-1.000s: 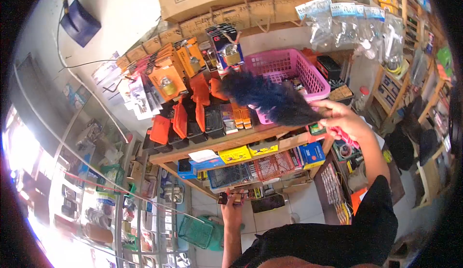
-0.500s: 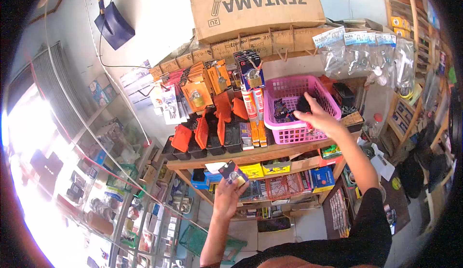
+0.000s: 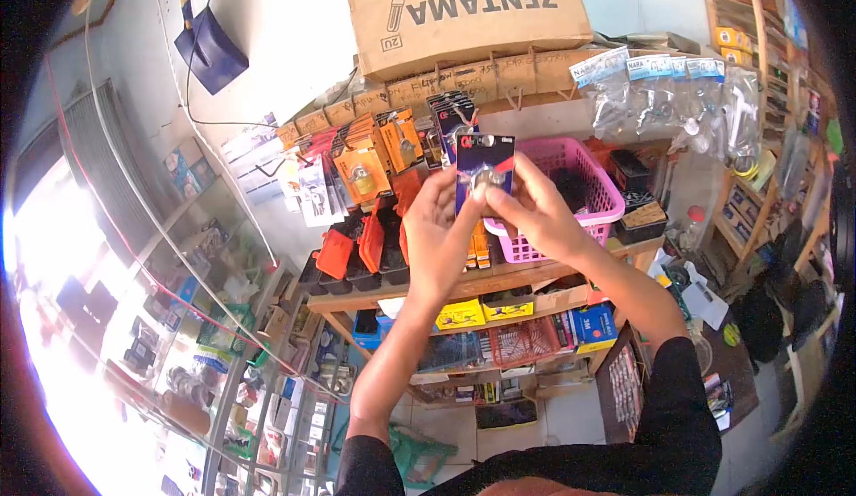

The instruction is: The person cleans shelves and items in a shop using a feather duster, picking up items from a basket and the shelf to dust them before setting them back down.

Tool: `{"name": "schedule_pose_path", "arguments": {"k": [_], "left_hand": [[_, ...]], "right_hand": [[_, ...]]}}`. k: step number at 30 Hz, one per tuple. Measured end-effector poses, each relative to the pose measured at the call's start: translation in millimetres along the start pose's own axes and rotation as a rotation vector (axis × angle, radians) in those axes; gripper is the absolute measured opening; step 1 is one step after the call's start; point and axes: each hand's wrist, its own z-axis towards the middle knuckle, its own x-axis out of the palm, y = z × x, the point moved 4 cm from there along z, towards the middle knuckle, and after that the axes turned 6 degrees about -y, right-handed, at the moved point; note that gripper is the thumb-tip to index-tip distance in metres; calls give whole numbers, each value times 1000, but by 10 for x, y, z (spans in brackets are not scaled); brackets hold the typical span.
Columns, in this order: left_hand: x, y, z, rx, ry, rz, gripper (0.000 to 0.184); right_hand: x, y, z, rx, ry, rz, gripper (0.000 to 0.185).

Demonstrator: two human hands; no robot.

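A carded padlock pack (image 3: 484, 150), dark blue with a red mark at its top corner, is held upright in front of the shelf. My left hand (image 3: 437, 233) grips its left edge, thumb against the front. On the other side my right hand (image 3: 539, 215) grips it too, its thumb over the lower part near the padlock. Fingers behind the card are hidden. Just behind my right hand stands a pink plastic basket (image 3: 599, 217) with dark contents, partly covered by the hand.
Orange carded padlocks (image 3: 361, 170) hang behind to the left, above black bins with orange lids (image 3: 333, 255). A large cardboard box (image 3: 473, 19) sits on top. Clear bagged parts (image 3: 655, 108) hang at right. A glass display case (image 3: 223, 398) stands at left.
My right hand has left the pink basket and moved left onto the padlock pack. My left hand has raised the pack from below the shelf edge to in front of the hanging goods.
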Motion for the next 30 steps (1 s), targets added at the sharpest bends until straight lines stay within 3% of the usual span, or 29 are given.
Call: {"name": "schedule_pose_path", "arguments": {"k": [7, 11, 14, 15, 19, 23, 26, 27, 30], "left_hand": [[132, 157, 391, 122, -19, -59, 49], [100, 244, 451, 339, -27, 89, 56], [26, 204, 432, 335, 25, 548, 48], [-1, 256, 433, 243, -19, 461, 42], [-99, 365, 560, 200, -19, 615, 48], [-112, 455, 717, 200, -7, 761, 55], [-40, 442, 735, 524, -78, 1057, 58], [-1, 420, 734, 371, -48, 1047, 60], [47, 494, 790, 420, -76, 1277, 61]], "right_hand": [[-178, -41, 369, 74, -67, 30, 26], [-242, -235, 431, 78, -77, -33, 28], [-303, -420, 413, 127, -74, -96, 34], [-332, -488, 390, 148, -73, -122, 36], [-539, -610, 286, 20, -100, -520, 49], [-897, -840, 259, 155, -56, -555, 48], [-1242, -994, 214, 117, 152, -793, 43], [-1348, -1065, 174, 108, 188, -831, 33], [-1570, -1213, 32, 82, 440, -962, 27]]}}
